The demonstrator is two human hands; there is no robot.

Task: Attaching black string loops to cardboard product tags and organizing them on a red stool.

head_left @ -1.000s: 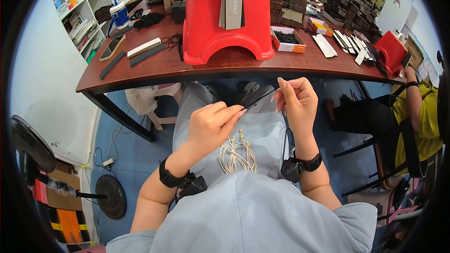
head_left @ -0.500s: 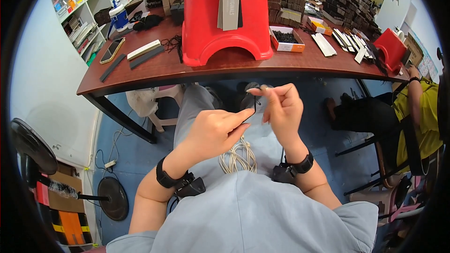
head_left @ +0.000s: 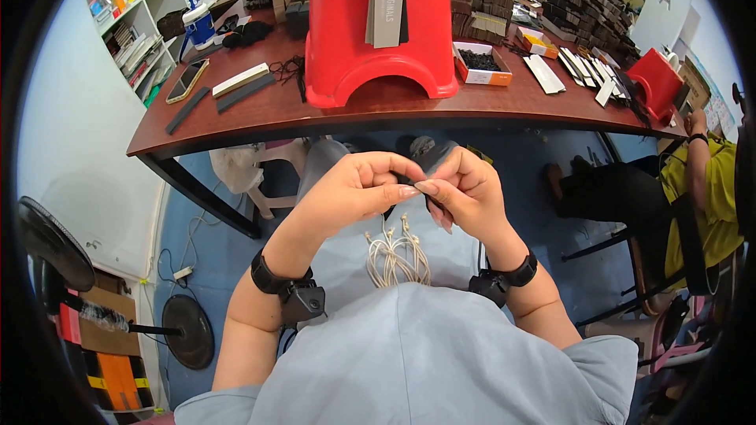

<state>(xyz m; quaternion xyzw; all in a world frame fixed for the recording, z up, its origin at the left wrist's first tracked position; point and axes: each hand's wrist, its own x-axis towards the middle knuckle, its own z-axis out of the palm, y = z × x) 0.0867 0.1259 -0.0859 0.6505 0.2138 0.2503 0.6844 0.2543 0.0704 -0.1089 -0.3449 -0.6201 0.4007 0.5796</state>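
Two hands meeting: your left hand (head_left: pixel 354 189) and right hand (head_left: pixel 471 195) touch at the fingertips above your lap (head_left: pixel 335 256).
Left pinch: thumb and forefinger press together on what looks like a black cord (head_left: pixel 405 180).
Right pinch: thumb and forefinger nip it at the same spot.
Cord: between your fingertips, mostly covered by them.
Cream cords (head_left: pixel 398 258): bundled on your lap, below both hands.
Red stool (head_left: pixel 378 79): on the bench (head_left: pixel 260 116) ahead of you, a grey tag (head_left: pixel 386 4) against its front.

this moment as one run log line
left hand: pinching black cord, mostly hidden; right hand: pinching, against left hand; lap: cream cord bundle; table: red plastic stool, grey hang tags
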